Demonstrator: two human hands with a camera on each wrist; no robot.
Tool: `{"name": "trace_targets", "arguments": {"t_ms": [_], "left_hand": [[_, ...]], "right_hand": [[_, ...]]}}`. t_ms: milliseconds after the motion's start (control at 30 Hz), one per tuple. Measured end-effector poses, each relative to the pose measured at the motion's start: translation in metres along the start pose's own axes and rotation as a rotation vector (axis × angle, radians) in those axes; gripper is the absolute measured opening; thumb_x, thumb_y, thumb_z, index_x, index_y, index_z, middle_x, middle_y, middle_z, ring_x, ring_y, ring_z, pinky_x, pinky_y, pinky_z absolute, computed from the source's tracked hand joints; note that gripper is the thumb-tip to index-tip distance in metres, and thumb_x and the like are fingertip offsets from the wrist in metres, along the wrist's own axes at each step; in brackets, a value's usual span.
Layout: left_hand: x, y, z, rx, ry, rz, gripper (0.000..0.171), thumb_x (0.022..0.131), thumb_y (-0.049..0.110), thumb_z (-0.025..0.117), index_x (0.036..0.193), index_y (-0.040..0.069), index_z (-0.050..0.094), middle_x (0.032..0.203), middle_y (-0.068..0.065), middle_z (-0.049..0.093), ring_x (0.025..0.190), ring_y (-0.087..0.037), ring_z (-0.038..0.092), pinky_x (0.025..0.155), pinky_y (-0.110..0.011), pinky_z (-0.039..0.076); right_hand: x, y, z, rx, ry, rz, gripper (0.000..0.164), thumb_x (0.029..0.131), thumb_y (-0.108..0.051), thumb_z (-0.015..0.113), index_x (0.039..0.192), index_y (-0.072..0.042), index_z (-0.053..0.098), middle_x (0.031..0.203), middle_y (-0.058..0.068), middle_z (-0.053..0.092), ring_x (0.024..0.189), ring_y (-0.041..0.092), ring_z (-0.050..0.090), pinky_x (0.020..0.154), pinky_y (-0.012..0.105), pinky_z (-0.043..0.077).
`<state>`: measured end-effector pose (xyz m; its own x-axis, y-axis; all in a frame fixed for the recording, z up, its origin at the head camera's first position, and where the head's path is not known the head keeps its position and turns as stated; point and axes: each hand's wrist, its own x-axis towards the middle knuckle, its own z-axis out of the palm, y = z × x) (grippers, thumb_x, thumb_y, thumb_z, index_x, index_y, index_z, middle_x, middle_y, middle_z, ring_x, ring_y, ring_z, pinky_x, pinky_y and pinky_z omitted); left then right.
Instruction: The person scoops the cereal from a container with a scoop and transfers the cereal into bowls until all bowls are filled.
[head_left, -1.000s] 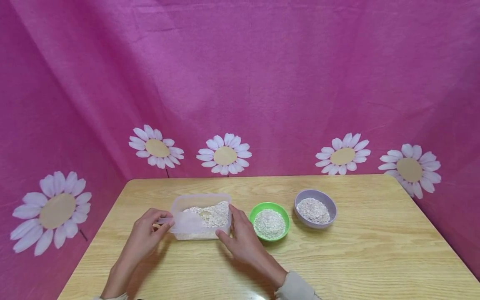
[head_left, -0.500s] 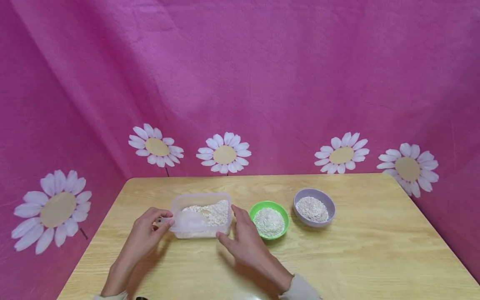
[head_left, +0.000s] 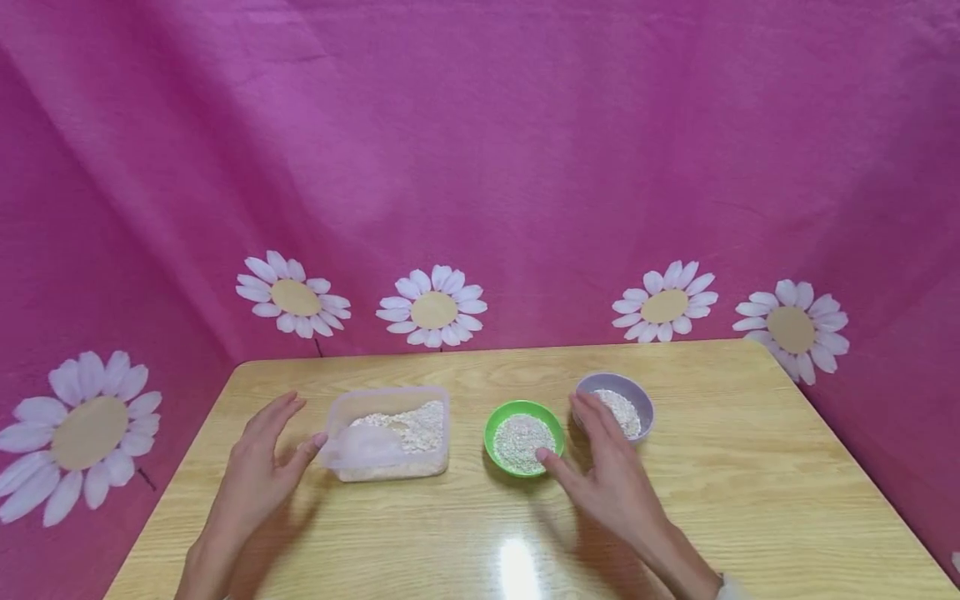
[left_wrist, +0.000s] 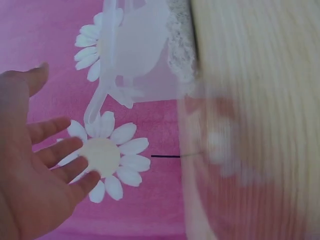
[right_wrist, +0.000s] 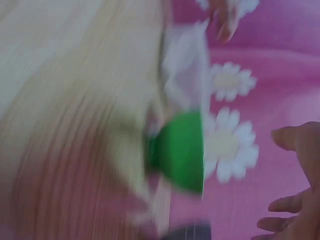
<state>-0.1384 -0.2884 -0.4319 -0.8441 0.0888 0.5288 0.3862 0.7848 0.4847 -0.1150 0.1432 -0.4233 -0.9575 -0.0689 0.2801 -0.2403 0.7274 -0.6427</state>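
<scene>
A translucent plastic container (head_left: 390, 400) holding pale flakes (head_left: 423, 427) that look like oats stands left of centre. In it lies a clear scoop (head_left: 367, 446), its handle (left_wrist: 97, 102) sticking out over the left rim. My left hand (head_left: 258, 462) is spread beside that handle, fingers extended, thumb tip close to the rim. My right hand (head_left: 611, 479), also spread, hovers in front of a green bowl (head_left: 493, 454) and a purple bowl (head_left: 643, 400). Its thumb overlaps the green rim and its fingers overlap the purple one in the head view. Both bowls hold the same pale flakes.
All the vessels stand in a row on a light wooden table (head_left: 420, 542). A pink curtain (head_left: 480, 167) printed with white daisies hangs behind and beside it. A bright light reflection (head_left: 517, 567) shows near the table's front.
My left hand has let go of the scoop handle and opened, drawing back left. My right hand has left the container's right side and moved right to the bowls. The head view has shifted slightly.
</scene>
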Motion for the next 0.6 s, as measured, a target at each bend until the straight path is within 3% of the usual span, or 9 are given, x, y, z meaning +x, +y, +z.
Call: {"name": "trace_targets", "arguments": {"t_ms": [167,333,600], "left_hand": [[-0.002,0.001,-0.012,0.107,-0.097,-0.046,0.082,0.094,0.037,0.082,0.157,-0.002,0.047,0.167,-0.029,0.039,0.160,-0.051,0.027,0.128,-0.069,0.024],[-0.002,0.005,-0.018,0.288,-0.174,-0.071,0.100,0.095,0.059,0.074,0.167,0.003,0.033,0.174,-0.028,0.028,0.165,-0.048,0.013,0.125,-0.075,0.019],[-0.002,0.004,-0.020,0.406,-0.237,-0.130,0.113,0.090,0.076,0.067,0.172,0.013,0.021,0.180,-0.021,0.009,0.165,-0.054,0.000,0.119,-0.086,0.005]], "right_hand": [[-0.009,0.049,-0.047,-0.204,0.034,0.018,0.097,0.092,-0.055,0.081,0.163,-0.002,0.040,0.173,0.026,0.031,0.163,0.050,0.019,0.116,0.080,0.032],[-0.022,0.099,-0.077,-0.355,0.030,-0.011,0.107,0.090,-0.059,0.079,0.164,0.003,0.034,0.175,0.031,0.021,0.164,0.054,0.003,0.125,0.079,0.011],[-0.027,0.134,-0.101,-0.497,-0.080,0.059,0.114,0.094,-0.071,0.067,0.173,-0.010,0.013,0.179,0.023,-0.004,0.161,0.055,-0.018,0.116,0.088,-0.009]]}}
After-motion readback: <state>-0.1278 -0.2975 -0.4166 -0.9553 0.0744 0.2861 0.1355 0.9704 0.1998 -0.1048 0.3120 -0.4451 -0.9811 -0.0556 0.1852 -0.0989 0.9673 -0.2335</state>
